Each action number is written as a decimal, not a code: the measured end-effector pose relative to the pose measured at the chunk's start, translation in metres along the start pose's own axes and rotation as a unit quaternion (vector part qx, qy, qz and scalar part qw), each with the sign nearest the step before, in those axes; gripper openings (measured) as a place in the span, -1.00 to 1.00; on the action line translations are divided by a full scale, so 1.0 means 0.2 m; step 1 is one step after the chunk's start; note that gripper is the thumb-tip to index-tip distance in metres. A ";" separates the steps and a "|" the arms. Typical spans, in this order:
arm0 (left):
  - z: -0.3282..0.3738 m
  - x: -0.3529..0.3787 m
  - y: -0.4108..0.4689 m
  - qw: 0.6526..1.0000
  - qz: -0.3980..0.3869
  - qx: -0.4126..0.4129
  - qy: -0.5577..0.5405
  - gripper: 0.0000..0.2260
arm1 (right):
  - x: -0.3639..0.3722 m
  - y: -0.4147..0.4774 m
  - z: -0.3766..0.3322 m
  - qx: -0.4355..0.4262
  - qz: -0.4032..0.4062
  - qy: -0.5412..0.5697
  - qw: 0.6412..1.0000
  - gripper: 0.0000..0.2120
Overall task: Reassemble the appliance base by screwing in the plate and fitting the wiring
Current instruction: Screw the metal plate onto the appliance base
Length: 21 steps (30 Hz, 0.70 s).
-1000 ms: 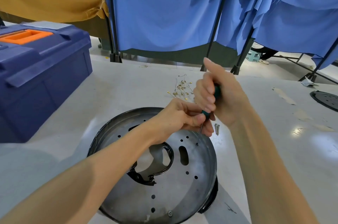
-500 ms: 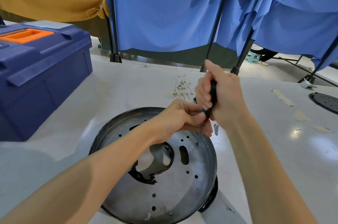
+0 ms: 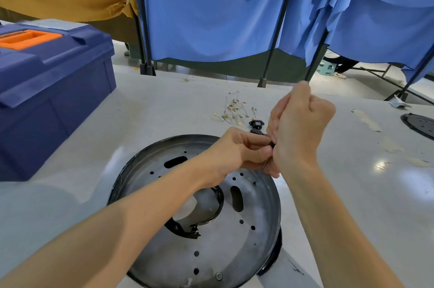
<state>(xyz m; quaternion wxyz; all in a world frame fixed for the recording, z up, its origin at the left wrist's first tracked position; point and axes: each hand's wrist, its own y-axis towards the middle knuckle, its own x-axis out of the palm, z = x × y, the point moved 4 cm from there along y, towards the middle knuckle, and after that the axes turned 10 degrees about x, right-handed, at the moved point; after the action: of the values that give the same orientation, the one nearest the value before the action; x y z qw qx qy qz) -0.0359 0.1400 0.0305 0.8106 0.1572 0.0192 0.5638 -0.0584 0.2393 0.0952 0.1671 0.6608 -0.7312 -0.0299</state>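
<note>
**A:** Starting at far left: noting a navy toolbox (image 3: 51, 99) with an orange handle (image 3: 25, 38), sitting on the pale worktop (image 3: 164, 109), well apart from the work.

**B:** Moving inward: finding the round appliance base (image 3: 273, 254) lying flat at lower centre, near the front of the worktop. Seeing the perforated metal plate (image 3: 234, 247) seated inside its dark rim, with one screw (image 3: 218, 276) showing near the front edge.

**A:** Looking beyond the base: spotting the loose wiring (image 3: 234, 111) with gold terminals, lying on the worktop just past the far rim, beside a small black connector (image 3: 256, 125).

**B:** Reaching in over the plate's far side: the left grip (image 3: 237, 151), curling its fingers and pinching the screwdriver (image 3: 272, 144) low down, right where the thin shaft begins.

**A:** And touching it from the right: the right grip (image 3: 300, 132), closing as a fist around the handle and hiding nearly all of it.

**B:** Holding the tool roughly upright above the plate's far right part. Not managing to tell whether the tip is touching metal, hidden as it is behind the fingers.

**A:** Ending at far right: catching a dark disc (image 3: 420, 124) lying at the worktop's edge, cut off by the frame. Hanging behind everything, blue curtains (image 3: 211, 17).
</note>
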 end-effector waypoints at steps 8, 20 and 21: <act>0.01 -0.02 -0.02 0.999 -0.012 -0.026 -0.036 -0.82 | 0.09 0.07 -0.03 0.157 -0.375 0.070 0.911 -0.36; 0.04 -0.02 -0.01 1.000 0.009 -0.009 -0.012 -0.85 | 0.07 0.06 -0.05 0.184 -0.351 0.044 0.917 -0.42; 0.04 -0.02 -0.01 1.000 0.001 -0.011 -0.011 -0.85 | 0.07 0.07 -0.05 0.196 -0.395 0.045 0.896 -0.40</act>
<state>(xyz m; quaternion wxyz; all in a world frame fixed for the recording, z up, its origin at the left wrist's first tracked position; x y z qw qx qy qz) -0.0339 0.1347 0.0375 0.8117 0.1545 0.0041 0.5632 -0.0693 0.2285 0.1114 0.0418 0.9154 -0.3923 0.0802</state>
